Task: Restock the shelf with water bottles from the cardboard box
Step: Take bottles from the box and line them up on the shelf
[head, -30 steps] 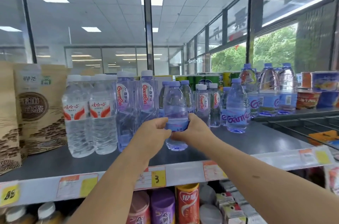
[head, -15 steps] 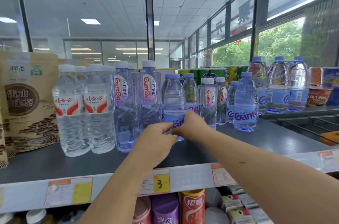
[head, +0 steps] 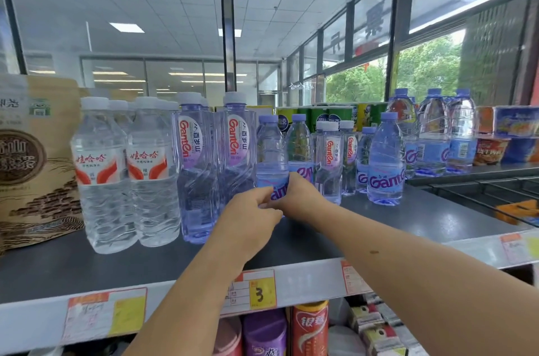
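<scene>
head view: left hand [head: 251, 223] and right hand [head: 302, 195] grasp a ganten-labelled water bottle [head: 272, 151] standing on the shelf [head: 408, 217]

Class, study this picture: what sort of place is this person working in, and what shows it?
Most likely a small shop or convenience store. Price tags line the shelf edge, water bottles of several brands stand in rows, and cans stand underneath.
</scene>
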{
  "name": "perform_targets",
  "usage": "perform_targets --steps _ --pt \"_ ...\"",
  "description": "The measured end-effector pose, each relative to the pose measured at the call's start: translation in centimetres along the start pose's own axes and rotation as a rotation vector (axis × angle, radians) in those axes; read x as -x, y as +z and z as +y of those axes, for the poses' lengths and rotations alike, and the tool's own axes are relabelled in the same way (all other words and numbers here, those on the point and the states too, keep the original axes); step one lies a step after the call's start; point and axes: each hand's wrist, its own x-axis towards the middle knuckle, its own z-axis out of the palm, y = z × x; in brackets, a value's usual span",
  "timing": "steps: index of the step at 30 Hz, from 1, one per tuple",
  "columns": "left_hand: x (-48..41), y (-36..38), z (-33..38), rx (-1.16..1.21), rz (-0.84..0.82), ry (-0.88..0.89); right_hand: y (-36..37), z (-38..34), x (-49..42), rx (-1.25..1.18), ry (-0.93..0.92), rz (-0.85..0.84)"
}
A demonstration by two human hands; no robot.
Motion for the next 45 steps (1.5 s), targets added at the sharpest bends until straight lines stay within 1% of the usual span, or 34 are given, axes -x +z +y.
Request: perform_targets --steps 2,5,7,10,14,16,18,22,24,26,29,32,35,39,43,45 --pt "0.1 0.0 0.1 0.019 -0.003 0.0 -0.1 -0.1 0.5 0.003 -0.002 0.0" --pt "0.5 0.1 0.8 0.048 0.005 0.015 -0.8 -0.2 1.9 0.006 -0.036 0.063" --pt "1.0 0.3 1.1 0.056 0.019 0.03 -1.6 -0.1 3.6 -0.041 -0.055 0.083" --pt "2.7 0.6 1.7 0.107 0.04 0.017 -2.9 0.2 7.2 -0.105 -0.1 0.106" --pt "6.7 2.3 2.2 0.156 0.091 0.048 -4.7 1.7 13.5 -0.173 -0.176 0.165" --pt "9.3 3.7 2.2 0.163 0.121 0.054 -5.5 3.0 17.2 -0.176 -0.199 0.183" --pt "12.2 5.8 2.2 0.201 0.125 0.024 -6.2 5.0 21.2 -0.202 -0.2 0.178" --pt "18.4 11.8 0.1 0.244 0.066 -0.097 -5.7 11.4 28.8 -0.214 -0.14 0.085" --pt "21.5 15.4 -2.3 0.236 0.008 -0.162 -4.2 15.7 32.3 -0.183 -0.075 0.006" --pt "24.3 19.3 -5.5 0.214 -0.061 -0.234 -2.1 20.4 35.8 -0.168 0.031 -0.075" --pt "28.6 24.9 -10.8 0.215 -0.174 -0.4 2.3 27.5 40.8 -0.111 0.195 -0.191" --pt "32.6 29.5 -16.7 0.189 -0.265 -0.509 7.6 33.8 45.5 -0.054 0.34 -0.224" --pt "36.3 33.0 -22.9 0.18 -0.34 -0.58 12.9 39.0 49.4 -0.048 0.481 -0.261" --pt "40.5 36.8 -30.9 0.21 -0.394 -0.7 18.8 44.4 52.9 0.015 0.565 -0.295" --pt "44.2 40.5 -37.9 0.213 -0.454 -0.771 24.8 50.5 55.5 0.116 0.609 -0.378" --pt "45.8 42.7 -41.1 0.2 -0.454 -0.803 28.3 54.5 57.0 0.172 0.624 -0.433"
